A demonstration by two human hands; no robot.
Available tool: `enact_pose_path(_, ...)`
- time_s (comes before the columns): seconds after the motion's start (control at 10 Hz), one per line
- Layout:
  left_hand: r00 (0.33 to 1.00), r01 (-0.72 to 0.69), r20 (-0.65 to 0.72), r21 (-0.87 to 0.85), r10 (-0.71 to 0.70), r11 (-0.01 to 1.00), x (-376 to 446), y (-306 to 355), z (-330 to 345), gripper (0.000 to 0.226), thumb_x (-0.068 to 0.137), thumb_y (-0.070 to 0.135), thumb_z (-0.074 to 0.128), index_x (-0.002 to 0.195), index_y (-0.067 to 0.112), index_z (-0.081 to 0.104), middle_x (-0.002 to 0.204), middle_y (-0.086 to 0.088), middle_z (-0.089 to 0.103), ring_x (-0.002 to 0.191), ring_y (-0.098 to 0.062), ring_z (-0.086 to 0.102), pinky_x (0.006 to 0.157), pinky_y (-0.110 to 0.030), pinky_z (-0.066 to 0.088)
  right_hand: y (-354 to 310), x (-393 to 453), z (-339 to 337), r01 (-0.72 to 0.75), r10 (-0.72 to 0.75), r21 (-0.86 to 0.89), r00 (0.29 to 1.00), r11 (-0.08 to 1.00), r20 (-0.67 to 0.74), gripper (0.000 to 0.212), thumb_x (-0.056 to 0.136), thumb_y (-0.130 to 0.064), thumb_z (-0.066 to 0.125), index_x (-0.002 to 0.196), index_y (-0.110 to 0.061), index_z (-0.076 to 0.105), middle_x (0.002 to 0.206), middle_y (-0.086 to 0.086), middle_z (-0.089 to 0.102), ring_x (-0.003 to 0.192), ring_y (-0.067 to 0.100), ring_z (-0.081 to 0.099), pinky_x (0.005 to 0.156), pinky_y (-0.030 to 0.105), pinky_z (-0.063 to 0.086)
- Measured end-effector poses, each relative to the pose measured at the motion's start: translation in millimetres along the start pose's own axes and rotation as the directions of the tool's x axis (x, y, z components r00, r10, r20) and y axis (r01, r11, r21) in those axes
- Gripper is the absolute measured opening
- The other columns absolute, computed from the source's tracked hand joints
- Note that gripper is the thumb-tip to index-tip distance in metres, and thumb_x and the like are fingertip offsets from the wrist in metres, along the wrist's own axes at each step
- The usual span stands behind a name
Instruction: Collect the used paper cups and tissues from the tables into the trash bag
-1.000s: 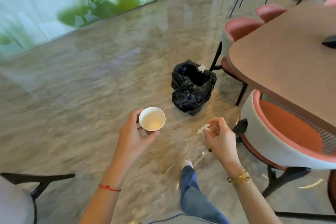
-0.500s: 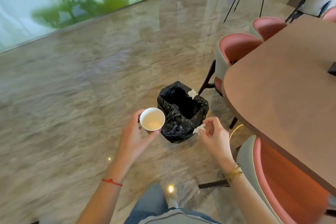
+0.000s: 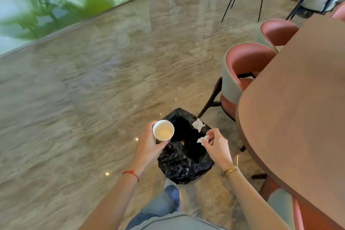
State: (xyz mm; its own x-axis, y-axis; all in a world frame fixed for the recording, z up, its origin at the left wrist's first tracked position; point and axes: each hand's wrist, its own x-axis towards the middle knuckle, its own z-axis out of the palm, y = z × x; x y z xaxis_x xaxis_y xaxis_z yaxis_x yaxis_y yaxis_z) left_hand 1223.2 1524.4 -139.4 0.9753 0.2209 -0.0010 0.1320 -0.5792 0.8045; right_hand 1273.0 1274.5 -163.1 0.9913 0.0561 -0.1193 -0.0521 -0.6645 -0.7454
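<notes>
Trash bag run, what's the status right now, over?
Left hand holds paper cup upright at the trash bag mouth. Right hand pinches tissue above the opening. Another tissue on the rim. Nothing blocking.

Glossy stone floor (image 3: 112, 80), matt tabletop (image 3: 298, 108).
The trash bag (image 3: 183, 164) was crinkled shiny black plastic; the paper cup (image 3: 163, 130) looked smooth and white.

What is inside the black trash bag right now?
The trash bag interior is mostly dark. One white tissue sits on its far rim; something pale glints deep inside, unidentifiable. The rest is hidden by shadow and folds.
</notes>
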Motion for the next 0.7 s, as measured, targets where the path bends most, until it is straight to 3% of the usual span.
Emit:
enact_pose_path(0.1, 0.997, 0.033, 0.065, 0.009, -0.033, 0.999, 60, -9, 13, 0.071, 0.070, 0.037, 0.084, 0.128, 0.025, 0.046, 0.117, 0.015, 0.049, 0.109, -0.010, 0.050, 0.085, -0.027, 0.047, -1, 53, 13, -0.073, 0.073, -0.026, 0.997, 0.997, 0.010, 0.019, 0.088, -0.025, 0.063, 0.100, -0.017, 0.051, 0.090, -0.003, 0.057, 0.079, 0.015, 0.056, 0.072, 0.031, 0.048)
enact_pose_path(0.2, 0.991, 0.064, 0.114, 0.022, -0.066, 0.998, 104, -16, 28, 0.067, 0.069, 0.040, 0.084, 0.123, 0.027, 0.047, 0.116, 0.015, 0.051, 0.107, -0.010, 0.051, 0.080, -0.020, 0.040, 2, 95, 26, -0.166, 0.168, -0.047, 0.985, 0.985, 0.038, 0.020, 0.087, -0.026, 0.064, 0.098, -0.018, 0.050, 0.090, -0.004, 0.057, 0.082, 0.017, 0.057, 0.073, 0.034, 0.050)
enact_pose_path(0.4, 0.959, 0.196, 0.206, 0.021, -0.196, 0.980, 158, -39, 66, 0.073, 0.070, 0.032, 0.085, 0.129, 0.019, 0.045, 0.120, 0.006, 0.054, 0.113, -0.015, 0.052, 0.088, -0.025, 0.043, 29, 148, 55, -0.259, 0.277, -0.124, 0.949, 0.958, 0.154, 0.028, 0.086, -0.031, 0.066, 0.100, -0.015, 0.047, 0.087, -0.004, 0.054, 0.085, 0.019, 0.056, 0.070, 0.030, 0.045)
enact_pose_path(0.5, 0.930, 0.286, 0.240, -0.002, -0.277, 0.958, 174, -58, 87, 0.082, 0.071, 0.024, 0.085, 0.138, 0.013, 0.040, 0.129, 0.000, 0.052, 0.122, -0.019, 0.052, 0.096, -0.025, 0.041, 52, 164, 67, -0.258, 0.294, -0.190, 0.937, 0.947, 0.189, 0.029, 0.087, -0.034, 0.065, 0.103, -0.016, 0.048, 0.090, -0.003, 0.055, 0.081, 0.015, 0.055, 0.064, 0.025, 0.041)
enact_pose_path(0.6, 0.910, 0.330, 0.251, 0.041, -0.329, 0.943, 178, -63, 94, 0.082, 0.076, 0.022, 0.081, 0.143, 0.013, 0.036, 0.143, -0.003, 0.046, 0.130, -0.020, 0.046, 0.105, -0.033, 0.039, 65, 170, 71, -0.252, 0.303, -0.234, 0.927, 0.939, 0.219, 0.027, 0.088, -0.034, 0.064, 0.102, -0.016, 0.049, 0.091, -0.001, 0.058, 0.080, 0.015, 0.057, 0.067, 0.030, 0.048)
enact_pose_path(0.7, 0.926, 0.270, 0.249, 0.084, -0.283, 0.959, 180, -61, 89, 0.070, 0.085, 0.026, 0.072, 0.145, 0.016, 0.037, 0.148, -0.002, 0.042, 0.136, -0.020, 0.041, 0.109, -0.035, 0.038, 64, 175, 63, -0.224, 0.256, -0.169, 0.945, 0.960, 0.201, 0.027, 0.090, -0.034, 0.061, 0.109, -0.017, 0.054, 0.100, -0.001, 0.060, 0.090, 0.017, 0.059, 0.078, 0.032, 0.051)
